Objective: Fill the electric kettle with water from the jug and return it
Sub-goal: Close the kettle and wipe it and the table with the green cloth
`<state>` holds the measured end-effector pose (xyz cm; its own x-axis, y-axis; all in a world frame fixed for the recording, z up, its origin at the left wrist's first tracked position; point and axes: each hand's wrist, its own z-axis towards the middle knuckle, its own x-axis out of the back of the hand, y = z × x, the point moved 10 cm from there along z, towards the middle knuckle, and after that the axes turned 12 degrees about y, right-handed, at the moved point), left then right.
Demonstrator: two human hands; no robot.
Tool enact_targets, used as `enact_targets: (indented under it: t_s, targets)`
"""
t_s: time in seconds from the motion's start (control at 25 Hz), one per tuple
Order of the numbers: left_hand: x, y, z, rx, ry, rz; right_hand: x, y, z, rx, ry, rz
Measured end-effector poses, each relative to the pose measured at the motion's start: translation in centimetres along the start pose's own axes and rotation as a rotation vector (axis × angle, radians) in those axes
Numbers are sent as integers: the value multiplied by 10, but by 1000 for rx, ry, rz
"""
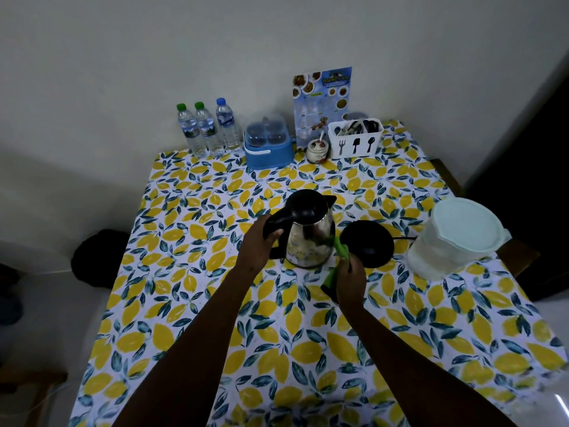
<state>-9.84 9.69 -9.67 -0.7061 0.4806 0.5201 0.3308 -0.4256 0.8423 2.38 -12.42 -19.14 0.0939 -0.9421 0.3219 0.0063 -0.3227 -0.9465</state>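
A steel electric kettle [311,238] with a black lid and handle stands on the lemon-print tablecloth [191,303] at mid-table. My left hand [261,245] grips its black handle. My right hand [351,280] holds a green cloth [338,257] whose upper end touches the kettle's lower right side. The round black kettle base [369,241] lies just right of the kettle, with nothing on it. A white plastic jug [452,238] with a pale lid stands at the right edge of the table, lid on.
Along the back wall stand three water bottles [206,131], a blue lidded container [268,146], a small ceramic jar [317,149], an upright menu card [321,100] and a white cutlery holder [354,140]. A black cord runs from the base toward the jug.
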Motion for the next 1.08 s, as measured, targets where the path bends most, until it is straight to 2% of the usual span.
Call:
enact_targets:
  t_s: [0.16,0.36,0.48,0.6,0.76,0.8,0.92,1.0,1.08]
  targets:
    - [-11,-24,7,71,0,24,-12,8,6,240,-62,-264]
    - [-12,-47,3,86,2,100,-44,68,-7,292,-373,-737]
    - [-17,-106,-38,193,-88,306,-60,86,-28,383,-489,-967]
    - [-31,-168,-107,250,-304,569,-85,77,-61,502,-523,-961]
    - [-22,-200,-161,257,-301,749,-141,58,-108,592,-677,-926]
    - [-20,-203,-168,252,-305,756,-153,55,-120,657,-739,-924]
    - [-17,-207,-176,234,-331,769,-140,63,-144,1034,-925,-918]
    - [-15,-207,-175,225,-329,775,-105,75,-126,1100,-879,-943]
    - [-16,-205,-176,206,-320,796,-99,74,-91,924,-706,-1035]
